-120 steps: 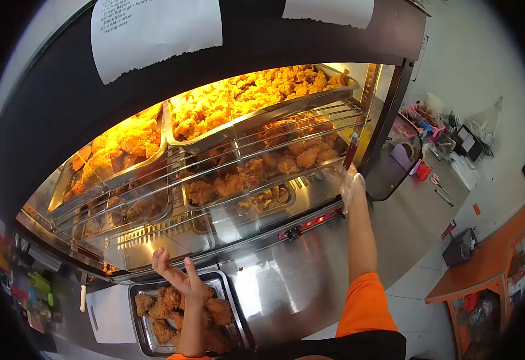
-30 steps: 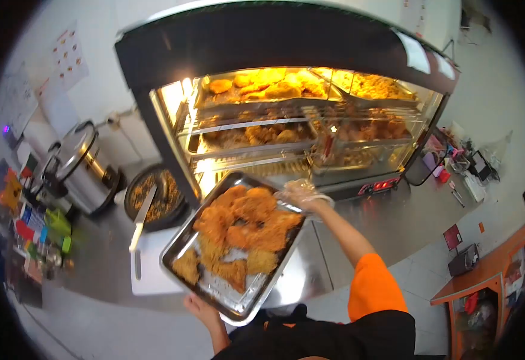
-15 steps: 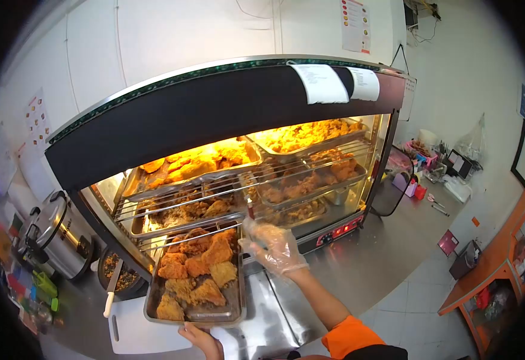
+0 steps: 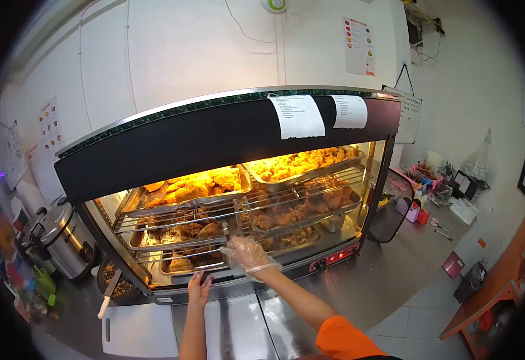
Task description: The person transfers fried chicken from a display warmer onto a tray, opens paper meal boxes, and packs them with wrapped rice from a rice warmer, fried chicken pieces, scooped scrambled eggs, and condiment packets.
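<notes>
A glass-fronted food warmer (image 4: pixel 226 162) holds trays of fried chicken on wire shelves. The low tray (image 4: pixel 217 267) at its left sits inside, with fried chicken pieces (image 4: pixel 180 263) showing at its left end. Just below that tray's front edge is my bare left hand (image 4: pixel 199 290), fingers pointing up and apart; whether they touch the rim is unclear. My right hand (image 4: pixel 247 255), in a clear plastic glove, is closed around a slim metal utensil (image 4: pixel 225 229) at the warmer's opening. Most of the utensil is hidden by the hand.
On the left stand a pot-shaped cooker (image 4: pixel 64 237), a pan of crumbs (image 4: pixel 118 282) with a white-handled knife (image 4: pixel 109 294) across it, and a white cutting board (image 4: pixel 139 330). A dark-framed panel (image 4: pixel 391 207) stands at the warmer's right end.
The tray of chicken that stuck out over the cutting board has gone into the warmer's lower level. My left hand has moved up to the front edge; the right hand has shifted left and down.
</notes>
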A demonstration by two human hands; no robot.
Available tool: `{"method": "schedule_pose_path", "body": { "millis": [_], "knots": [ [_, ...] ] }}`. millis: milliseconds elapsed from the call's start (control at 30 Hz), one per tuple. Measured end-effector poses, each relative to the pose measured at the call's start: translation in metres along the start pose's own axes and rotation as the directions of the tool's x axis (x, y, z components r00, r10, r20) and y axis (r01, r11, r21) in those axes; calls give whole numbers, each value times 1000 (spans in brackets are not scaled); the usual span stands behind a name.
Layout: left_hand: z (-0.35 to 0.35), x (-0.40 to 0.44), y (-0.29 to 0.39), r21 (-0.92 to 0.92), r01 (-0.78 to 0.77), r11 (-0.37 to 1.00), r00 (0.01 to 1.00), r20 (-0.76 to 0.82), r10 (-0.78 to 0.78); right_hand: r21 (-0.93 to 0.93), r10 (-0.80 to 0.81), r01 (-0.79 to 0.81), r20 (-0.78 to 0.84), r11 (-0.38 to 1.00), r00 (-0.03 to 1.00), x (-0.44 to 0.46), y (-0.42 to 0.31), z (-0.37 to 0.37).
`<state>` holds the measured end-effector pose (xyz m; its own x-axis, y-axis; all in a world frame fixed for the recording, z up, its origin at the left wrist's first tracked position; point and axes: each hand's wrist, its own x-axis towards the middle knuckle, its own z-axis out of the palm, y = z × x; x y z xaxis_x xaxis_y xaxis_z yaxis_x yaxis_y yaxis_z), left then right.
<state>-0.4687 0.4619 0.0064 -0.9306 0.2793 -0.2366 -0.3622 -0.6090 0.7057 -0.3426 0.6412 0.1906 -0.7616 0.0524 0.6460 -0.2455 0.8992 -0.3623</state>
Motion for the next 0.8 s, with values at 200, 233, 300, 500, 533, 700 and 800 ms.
{"method": "schedule_pose_path", "body": {
  "millis": [200, 233, 300, 500, 533, 700, 800],
  "knots": [
    [-2, -89, 37, 161, -133, 978, 988, -55, 144, 204, -141, 168, -144, 964, 979, 11, -7, 86],
    [-12, -103, 40, 203, -153, 967, 983, -72, 171, 174, -108, 119, -72, 978, 991, 16, -16, 96],
    [-38, -127, 45, 308, -148, 940, 972, -132, 196, 124, -75, 69, 45, 990, 996, 26, -35, 111],
    [-153, -186, 59, 341, -181, 922, 864, -393, 315, 195, -227, 210, 71, 958, 971, 29, -59, 192],
    [-156, -200, 66, 340, -189, 921, 837, -434, 332, 161, -321, 308, 62, 938, 945, 24, -52, 225],
    [-188, -241, 97, 264, -201, 943, 713, -621, 326, 364, -71, -82, 387, 928, 919, 41, -110, 193],
    [-215, -256, 118, 269, -216, 939, 706, -622, 340, 255, -6, -98, 375, 962, 927, 60, -157, 142]
  ]
}}
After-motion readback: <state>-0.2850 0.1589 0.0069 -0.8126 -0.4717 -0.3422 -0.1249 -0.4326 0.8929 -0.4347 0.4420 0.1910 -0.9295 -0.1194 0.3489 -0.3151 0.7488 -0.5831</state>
